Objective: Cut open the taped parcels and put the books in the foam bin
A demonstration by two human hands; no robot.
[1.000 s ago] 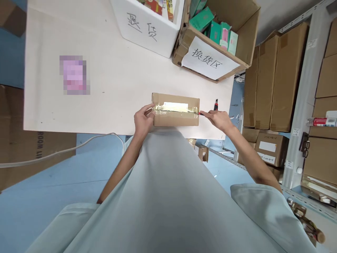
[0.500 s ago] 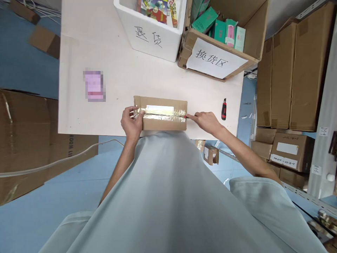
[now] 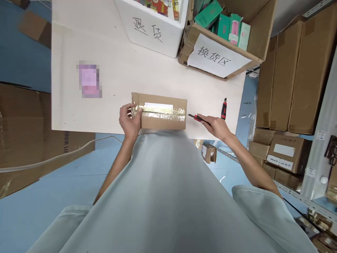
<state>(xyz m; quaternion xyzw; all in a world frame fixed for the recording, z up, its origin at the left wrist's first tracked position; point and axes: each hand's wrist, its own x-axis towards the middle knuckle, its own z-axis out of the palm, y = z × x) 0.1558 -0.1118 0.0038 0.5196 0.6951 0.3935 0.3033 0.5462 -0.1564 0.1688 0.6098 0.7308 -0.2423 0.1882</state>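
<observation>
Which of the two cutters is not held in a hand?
The cutter lying on the table; the other cutter is in the right hand, pointing toward the box.

From where I stand, the pale desk [image 3: 147, 75] carries a taped brown parcel [image 3: 163, 123] near its front edge. A red and black knife [image 3: 224, 109] lies to the parcel's right. A pinkish patch, too blurred to name, sits well off left. Behind stand a white tub [image 3: 168, 44] and an open carton [image 3: 191, 38], side by side.
</observation>
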